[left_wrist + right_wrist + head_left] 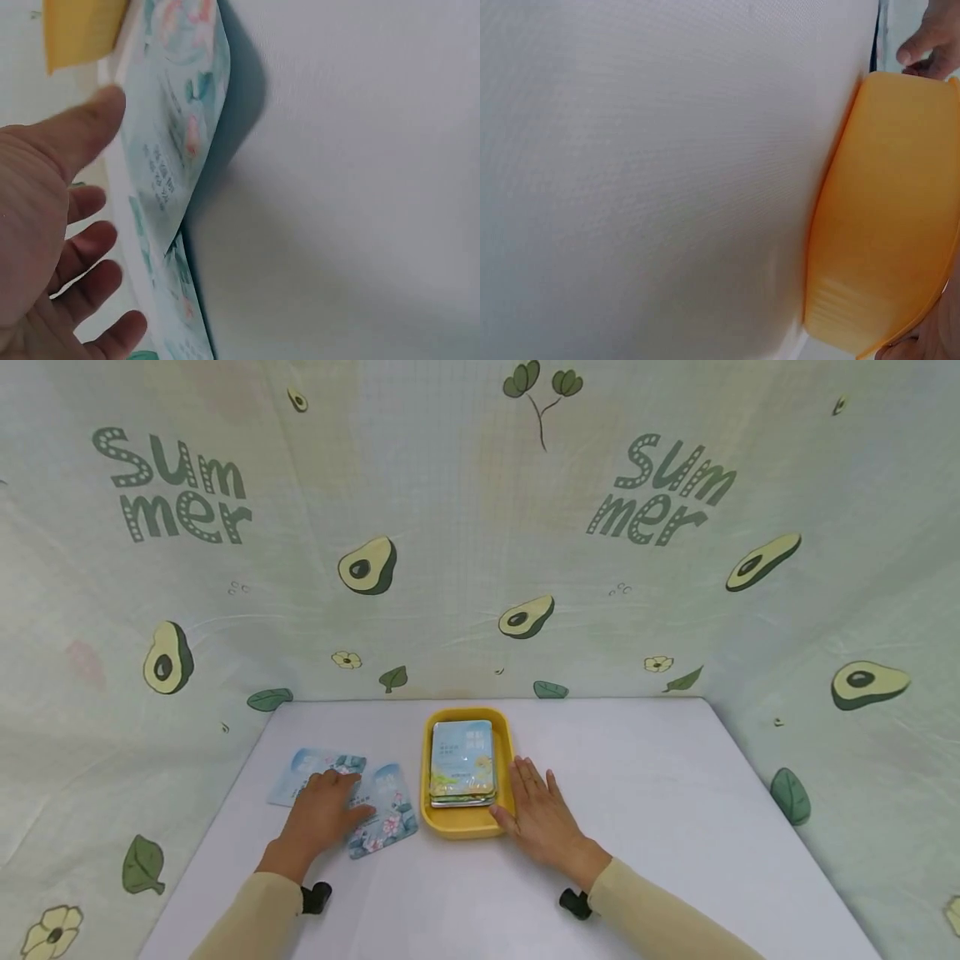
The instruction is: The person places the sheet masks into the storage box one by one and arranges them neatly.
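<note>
My left hand (324, 810) hovers just over two flat blue packets with pink flower prints, its fingers loosely bent and nothing held. The nearer packet (386, 814) lies at a slant; the other packet (300, 777) sits farther left, partly covered by the hand. In the left wrist view, the thumb and fingers of the left hand (52, 225) are spread apart beside the flowered packet (176, 120). My right hand (543, 818) rests against the right side of a yellow tray (461, 831), fingers straight. Inside the tray is a stack of light blue packets (461, 756).
A white table (637, 777) carries everything. Behind and around it hangs a pale cloth (450, 485) printed with avocados, leaves and lettering. Dark straps (317, 897) show at both wrists.
</note>
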